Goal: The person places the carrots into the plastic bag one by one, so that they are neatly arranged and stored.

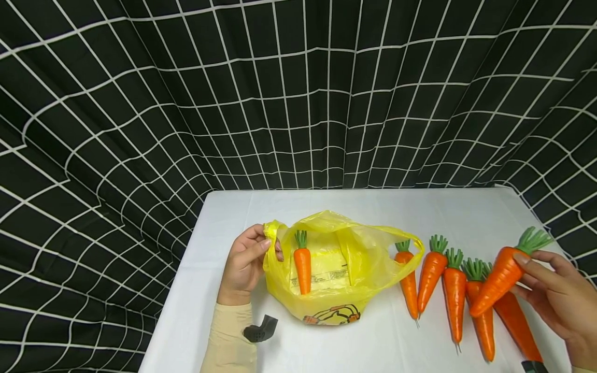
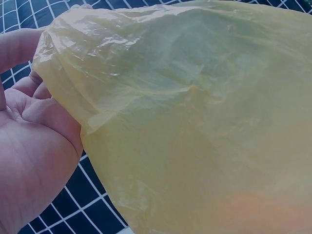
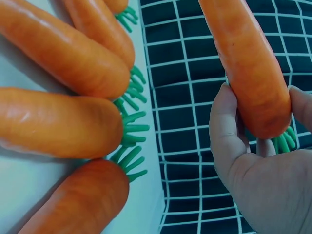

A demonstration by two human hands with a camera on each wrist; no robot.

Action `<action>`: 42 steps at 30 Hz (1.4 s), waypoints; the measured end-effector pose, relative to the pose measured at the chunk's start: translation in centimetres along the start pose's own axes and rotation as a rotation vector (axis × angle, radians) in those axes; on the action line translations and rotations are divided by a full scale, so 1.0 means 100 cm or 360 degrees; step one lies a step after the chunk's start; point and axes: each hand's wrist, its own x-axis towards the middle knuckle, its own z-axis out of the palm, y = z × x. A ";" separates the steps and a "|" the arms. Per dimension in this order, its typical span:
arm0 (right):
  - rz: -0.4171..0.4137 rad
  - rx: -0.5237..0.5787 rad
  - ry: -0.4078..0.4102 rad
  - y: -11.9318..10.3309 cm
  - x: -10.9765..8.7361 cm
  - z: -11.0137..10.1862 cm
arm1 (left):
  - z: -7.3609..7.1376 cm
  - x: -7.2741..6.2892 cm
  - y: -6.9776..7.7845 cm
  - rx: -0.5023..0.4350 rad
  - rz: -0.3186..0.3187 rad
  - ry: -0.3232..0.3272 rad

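My left hand (image 1: 247, 261) pinches the left handle of a yellow plastic bag (image 1: 308, 305), whose mouth gapes toward me. Inside the bag lies one toy carrot (image 1: 302, 270), green top up. In the left wrist view the thin bag wall (image 2: 185, 122) fills most of the picture, with an orange blur showing through low down. My right hand (image 1: 555, 290) grips another carrot (image 1: 500, 280) near its green top, holding it tilted above the row at the right. The right wrist view shows thumb and fingers on either side of that held carrot (image 3: 251, 68).
Several more carrots (image 1: 454, 300) lie side by side on the white table (image 1: 224, 217), right of the bag. The bag's right handle loop (image 1: 417, 259) reaches over the leftmost carrot (image 1: 407, 282) of the row. Black curtains with white grid lines (image 1: 326, 103) surround the table.
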 end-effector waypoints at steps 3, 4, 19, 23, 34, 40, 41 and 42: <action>-0.0001 -0.0007 -0.0004 -0.001 -0.001 0.004 | 0.000 0.000 0.000 -0.0001 0.0000 -0.0003; -0.0001 -0.0014 -0.0003 -0.002 -0.001 0.005 | 0.000 0.000 0.000 0.0001 0.0000 -0.0002; 0.0043 -0.0177 0.0005 -0.005 0.000 0.021 | 0.000 0.000 0.000 -0.0014 -0.0010 0.0002; 0.0051 -0.0204 0.0014 -0.006 0.001 0.028 | 0.001 0.000 0.001 -0.0008 -0.0011 0.0009; -0.0048 -0.0129 -0.0077 -0.009 0.003 0.047 | 0.000 -0.001 0.002 -0.0002 -0.0007 0.0012; -0.0020 -0.0182 -0.0106 -0.011 0.002 0.055 | 0.000 0.000 0.002 0.0004 -0.0002 0.0006; -0.0019 -0.0183 -0.0112 -0.011 0.001 0.056 | 0.000 0.000 0.002 0.0006 -0.0002 0.0005; -0.0021 -0.0182 -0.0117 -0.012 0.001 0.058 | 0.000 0.000 0.002 0.0006 -0.0002 0.0005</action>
